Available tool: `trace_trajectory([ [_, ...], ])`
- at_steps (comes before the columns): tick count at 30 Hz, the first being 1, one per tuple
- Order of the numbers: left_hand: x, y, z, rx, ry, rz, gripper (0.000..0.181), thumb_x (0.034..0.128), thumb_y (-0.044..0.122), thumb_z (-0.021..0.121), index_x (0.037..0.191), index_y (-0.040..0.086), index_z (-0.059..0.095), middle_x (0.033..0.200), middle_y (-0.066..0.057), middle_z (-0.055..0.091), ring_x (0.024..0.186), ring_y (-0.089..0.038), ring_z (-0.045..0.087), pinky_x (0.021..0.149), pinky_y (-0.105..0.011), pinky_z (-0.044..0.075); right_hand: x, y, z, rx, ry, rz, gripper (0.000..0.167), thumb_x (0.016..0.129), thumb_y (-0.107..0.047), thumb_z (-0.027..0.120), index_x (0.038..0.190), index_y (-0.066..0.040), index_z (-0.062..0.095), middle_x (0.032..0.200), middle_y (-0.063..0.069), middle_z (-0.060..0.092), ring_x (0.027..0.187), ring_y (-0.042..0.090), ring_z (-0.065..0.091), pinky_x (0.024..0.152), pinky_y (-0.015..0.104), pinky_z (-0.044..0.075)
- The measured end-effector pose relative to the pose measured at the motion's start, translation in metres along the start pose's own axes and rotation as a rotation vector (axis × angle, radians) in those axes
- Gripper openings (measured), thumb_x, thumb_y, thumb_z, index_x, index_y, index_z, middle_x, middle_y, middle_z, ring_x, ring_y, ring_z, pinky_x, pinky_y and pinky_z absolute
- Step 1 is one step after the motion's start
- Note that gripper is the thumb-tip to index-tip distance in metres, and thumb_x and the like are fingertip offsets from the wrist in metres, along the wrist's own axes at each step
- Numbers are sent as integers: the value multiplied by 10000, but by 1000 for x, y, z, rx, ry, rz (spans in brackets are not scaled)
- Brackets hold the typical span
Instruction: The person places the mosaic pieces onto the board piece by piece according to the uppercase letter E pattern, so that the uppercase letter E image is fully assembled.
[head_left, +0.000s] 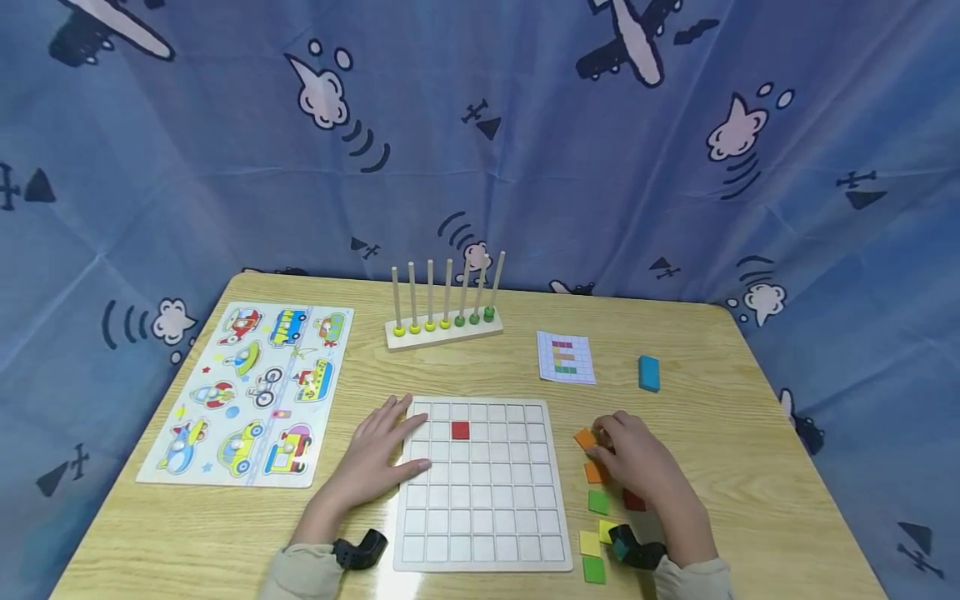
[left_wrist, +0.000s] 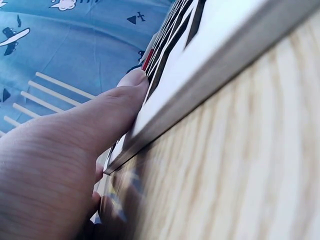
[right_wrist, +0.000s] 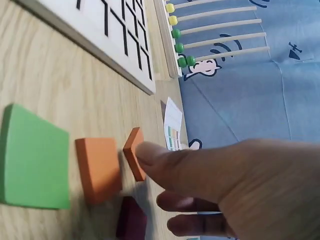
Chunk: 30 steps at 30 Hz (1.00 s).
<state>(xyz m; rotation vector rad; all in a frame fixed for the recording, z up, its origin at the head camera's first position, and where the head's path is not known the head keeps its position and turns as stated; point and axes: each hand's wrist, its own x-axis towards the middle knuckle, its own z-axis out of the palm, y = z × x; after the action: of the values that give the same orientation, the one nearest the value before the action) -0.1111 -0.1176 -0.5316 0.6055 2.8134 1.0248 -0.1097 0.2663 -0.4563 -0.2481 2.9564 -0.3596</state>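
Note:
A white grid board (head_left: 480, 522) lies on the table with one red tile (head_left: 461, 430) in its upper part. My left hand (head_left: 378, 450) rests along the board's left edge, fingers spread; the left wrist view shows the thumb (left_wrist: 117, 107) lying over the rim. To the right of the board, my right hand (head_left: 637, 454) pinches an orange tile (head_left: 584, 439) between thumb and fingertips. That tile (right_wrist: 134, 152) looks tilted in the right wrist view, where the index finger is hidden. Just below it lies a second orange tile (head_left: 592, 473).
Near the right hand lie green tiles (head_left: 597, 502), yellow tiles (head_left: 589, 543) and a dark red tile (head_left: 633, 500). Behind are a peg abacus (head_left: 446, 330), a pattern card (head_left: 566, 357) and a blue block (head_left: 648, 373). A picture puzzle (head_left: 247, 392) lies at left.

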Motion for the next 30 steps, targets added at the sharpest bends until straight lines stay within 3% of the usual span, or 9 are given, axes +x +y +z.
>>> trace_trajectory([
  [17, 0, 2, -1, -2, 4, 0, 686, 864, 576, 599, 1450, 267, 424, 1604, 2, 173, 1483, -249, 72, 1163, -562, 82, 1, 4, 13, -17, 14, -13, 338, 879, -231, 697, 1124, -9, 626, 1076, 133, 601, 999, 296, 547, 872, 476, 502],
  [30, 0, 0, 0, 7, -7, -10, 698, 861, 603, 580, 1459, 286, 406, 1608, 25, 152, 1485, -235, 56, 1166, -557, 74, 5, 4, 17, -9, 63, -32, 297, 868, -137, 699, 1119, -2, 618, 1076, 140, 592, 1007, 298, 540, 874, 476, 511],
])
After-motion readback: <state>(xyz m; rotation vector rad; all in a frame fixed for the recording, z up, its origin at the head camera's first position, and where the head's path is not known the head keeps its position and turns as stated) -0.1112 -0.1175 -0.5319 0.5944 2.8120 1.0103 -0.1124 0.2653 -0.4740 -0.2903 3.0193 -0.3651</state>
